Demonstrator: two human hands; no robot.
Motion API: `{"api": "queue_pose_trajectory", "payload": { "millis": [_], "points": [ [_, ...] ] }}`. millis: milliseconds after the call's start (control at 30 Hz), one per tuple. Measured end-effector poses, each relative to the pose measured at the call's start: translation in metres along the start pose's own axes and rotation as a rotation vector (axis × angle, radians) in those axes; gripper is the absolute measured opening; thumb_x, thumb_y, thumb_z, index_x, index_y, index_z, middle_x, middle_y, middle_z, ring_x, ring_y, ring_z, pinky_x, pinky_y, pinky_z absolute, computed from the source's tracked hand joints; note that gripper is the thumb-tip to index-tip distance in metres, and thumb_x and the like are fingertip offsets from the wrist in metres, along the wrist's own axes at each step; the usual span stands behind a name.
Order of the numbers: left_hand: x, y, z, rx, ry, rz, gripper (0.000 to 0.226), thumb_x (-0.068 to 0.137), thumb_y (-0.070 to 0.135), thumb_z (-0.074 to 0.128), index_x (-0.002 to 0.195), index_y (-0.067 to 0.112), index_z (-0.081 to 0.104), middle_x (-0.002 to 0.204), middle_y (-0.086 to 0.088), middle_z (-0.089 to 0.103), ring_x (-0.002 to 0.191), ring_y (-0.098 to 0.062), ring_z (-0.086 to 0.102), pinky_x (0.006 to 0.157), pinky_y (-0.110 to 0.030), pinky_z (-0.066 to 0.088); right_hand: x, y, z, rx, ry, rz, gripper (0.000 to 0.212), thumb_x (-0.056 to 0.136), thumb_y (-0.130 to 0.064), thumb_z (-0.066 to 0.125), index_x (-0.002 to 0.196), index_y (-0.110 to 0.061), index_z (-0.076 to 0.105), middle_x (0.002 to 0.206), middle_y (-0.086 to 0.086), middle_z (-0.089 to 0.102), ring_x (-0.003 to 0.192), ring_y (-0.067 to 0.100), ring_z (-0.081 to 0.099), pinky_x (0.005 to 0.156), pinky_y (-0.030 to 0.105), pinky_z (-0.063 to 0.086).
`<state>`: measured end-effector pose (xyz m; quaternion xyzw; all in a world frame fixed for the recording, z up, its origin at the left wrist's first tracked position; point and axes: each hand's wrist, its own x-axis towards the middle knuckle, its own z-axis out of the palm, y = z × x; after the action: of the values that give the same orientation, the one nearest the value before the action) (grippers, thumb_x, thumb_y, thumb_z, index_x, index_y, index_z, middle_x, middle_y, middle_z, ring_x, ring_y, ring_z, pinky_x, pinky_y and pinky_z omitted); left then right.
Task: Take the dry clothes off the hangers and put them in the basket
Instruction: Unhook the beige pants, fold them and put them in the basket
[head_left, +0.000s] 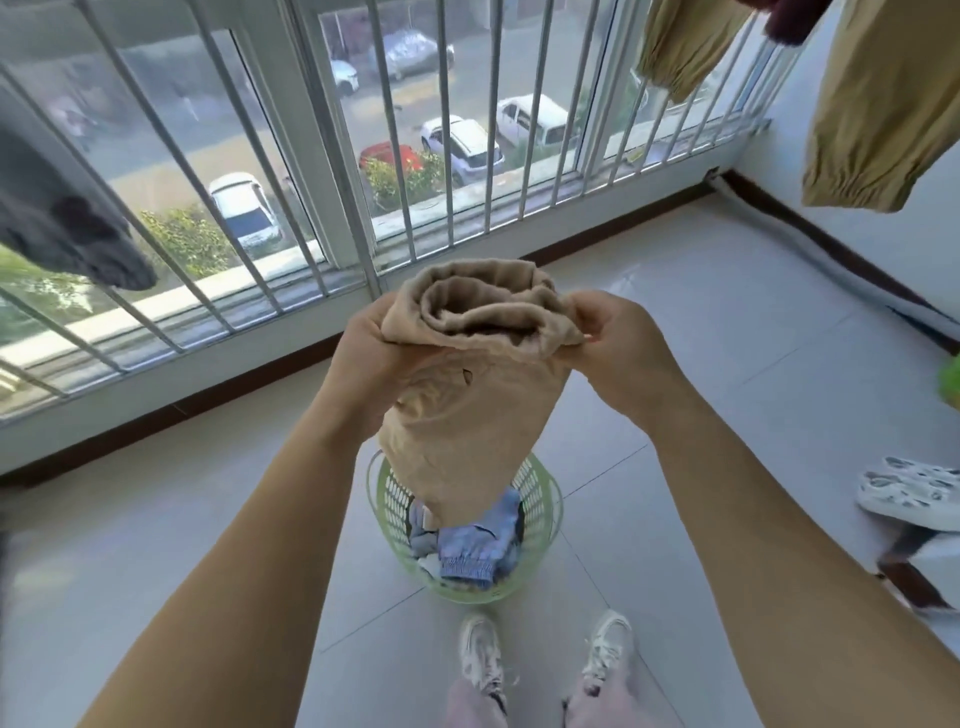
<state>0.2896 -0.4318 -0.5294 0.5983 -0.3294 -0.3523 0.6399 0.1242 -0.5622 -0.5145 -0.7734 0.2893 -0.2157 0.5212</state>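
That beige garment (467, 415) looks soft, light and floppy, so you're right to bunch it at the top edge, where it won't slip through; its loose end hangs below your fingers, straight down into the green basket (545, 506) on top of the blue clothes (475, 543). Your left hand (363, 345) has fingers curled round the rolled-up edge and your right hand (618, 338) pinches the other side. Both arms reach forward, hands level above the basket.
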Motion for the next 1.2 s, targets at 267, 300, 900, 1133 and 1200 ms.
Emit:
{"api": "queue_pose_trajectory", "payload": {
  "millis": [267, 300, 900, 1133, 1200],
  "points": [
    [0.004, -0.050, -0.025, 0.047, 0.048, -0.041, 0.047, 0.053, 0.023, 0.079, 0.096, 0.010, 0.065, 0.086, 0.002, 0.071, 0.082, -0.014, 0.063, 0.072, -0.024, 0.053, 0.021, 0.041, 0.041, -0.020, -0.026, 0.035, 0.007, 0.063, -0.040, 0.067, 0.069, -0.041, 0.063, 0.067, -0.011, 0.058, 0.072, 0.012, 0.054, 0.068, 0.037, 0.046],
    [0.004, -0.063, -0.027, 0.055, 0.050, -0.069, 0.046, 0.054, 0.021, 0.079, 0.097, 0.011, 0.066, 0.088, -0.002, 0.070, 0.084, -0.016, 0.063, 0.073, -0.027, 0.053, 0.022, 0.054, 0.045, -0.034, -0.032, 0.051, 0.009, 0.062, -0.043, 0.064, 0.068, -0.037, 0.062, 0.069, -0.009, 0.057, 0.074, 0.014, 0.053, 0.072, 0.038, 0.047],
    [-0.061, -0.325, -0.019, 0.101, -0.170, -0.846, 0.044, 0.075, 0.004, 0.073, 0.112, 0.025, 0.065, 0.107, 0.001, 0.070, 0.104, -0.017, 0.064, 0.081, -0.027, 0.053, -0.042, 0.332, 0.126, -0.188, -0.602, 0.690, 0.014, 0.077, 0.000, 0.065, 0.071, -0.008, 0.056, 0.069, 0.001, 0.047, 0.072, 0.014, 0.041, 0.064, 0.028, 0.031],
    [0.008, -0.377, -0.031, 0.076, -0.083, -0.751, 0.044, 0.078, 0.006, 0.071, 0.115, 0.028, 0.062, 0.110, 0.004, 0.069, 0.102, -0.010, 0.065, 0.084, -0.030, 0.055, 0.031, 0.377, 0.145, -0.180, -0.557, 0.673, 0.019, 0.080, -0.001, 0.062, 0.072, -0.016, 0.055, 0.071, -0.003, 0.054, 0.068, 0.010, 0.046, 0.059, 0.023, 0.037],
    [0.026, -0.391, -0.036, 0.085, -0.009, -0.735, 0.044, 0.075, 0.000, 0.071, 0.110, 0.025, 0.064, 0.102, 0.008, 0.070, 0.091, -0.003, 0.066, 0.072, -0.017, 0.053, 0.055, 0.384, 0.151, -0.221, -0.529, 0.638, 0.024, 0.081, -0.004, 0.061, 0.068, -0.021, 0.049, 0.069, -0.007, 0.050, 0.067, 0.010, 0.045, 0.058, 0.022, 0.036]
  ]
}}
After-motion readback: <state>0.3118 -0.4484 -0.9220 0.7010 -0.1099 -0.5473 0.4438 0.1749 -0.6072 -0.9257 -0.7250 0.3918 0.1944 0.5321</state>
